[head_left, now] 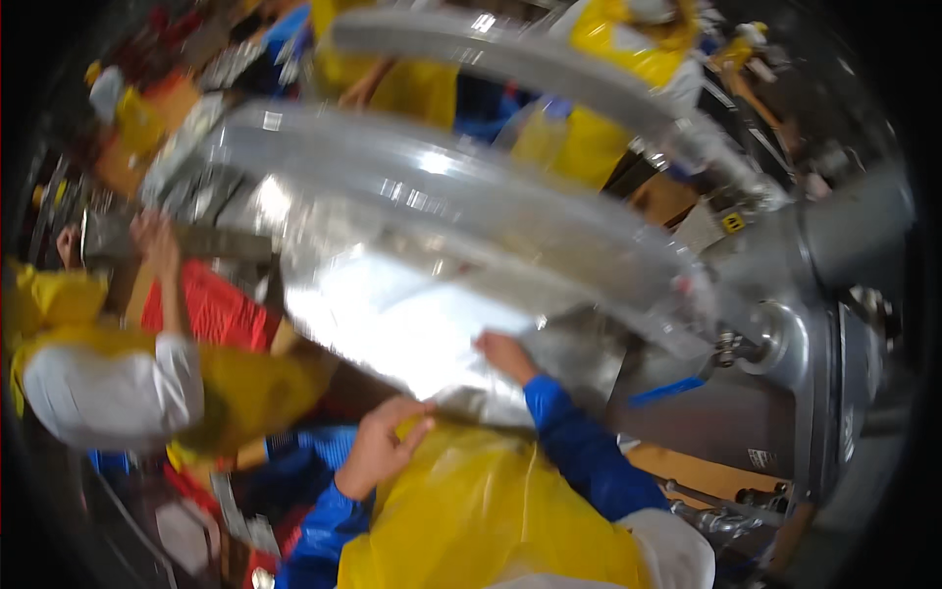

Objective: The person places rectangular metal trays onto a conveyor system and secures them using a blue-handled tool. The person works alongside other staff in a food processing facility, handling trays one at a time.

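My left hand [388,447] is at the near edge of a shiny metal table [392,304], in front of my yellow apron [481,510]. Its thumb and fingers are apart, with nothing between them. Over the near part of the table, my right hand [505,355] has its fingers curled closed. Blur hides what it holds, if anything. Blue sleeves cover both my forearms. Bright glare washes out much of the metal surface between and beyond my hands.
A long clear curved guard [442,167] spans the table's far side. To the right stands a metal machine column [814,363], with a blue strip [667,391] beside it. A co-worker in a white cap [108,393] works at left near a red crate [211,309]. Others in yellow stand beyond.
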Demonstrator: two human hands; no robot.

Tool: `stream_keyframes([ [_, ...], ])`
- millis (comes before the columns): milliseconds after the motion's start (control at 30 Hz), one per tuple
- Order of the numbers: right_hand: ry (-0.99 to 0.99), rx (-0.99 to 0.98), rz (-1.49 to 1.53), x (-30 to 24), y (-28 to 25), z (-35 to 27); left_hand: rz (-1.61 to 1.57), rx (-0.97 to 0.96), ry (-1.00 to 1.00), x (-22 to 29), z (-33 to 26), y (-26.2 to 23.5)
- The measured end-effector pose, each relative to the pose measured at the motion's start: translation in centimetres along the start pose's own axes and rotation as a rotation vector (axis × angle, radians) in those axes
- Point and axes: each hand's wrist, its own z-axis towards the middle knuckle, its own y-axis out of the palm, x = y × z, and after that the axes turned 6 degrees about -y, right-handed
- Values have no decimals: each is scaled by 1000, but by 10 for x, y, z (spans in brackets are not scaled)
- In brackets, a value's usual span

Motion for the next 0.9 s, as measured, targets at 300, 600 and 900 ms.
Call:
stream_keyframes([
  [300, 15, 45, 110, -49, 71, 56, -144, 244, -469, 16, -85, 32],
  [600, -145, 13, -574, -64, 92, 44, -161, 310, -510, 17, -95, 51],
  [900, -282, 91, -33, -47, 63, 49, -307, 83, -387, -26, -46, 46],
])
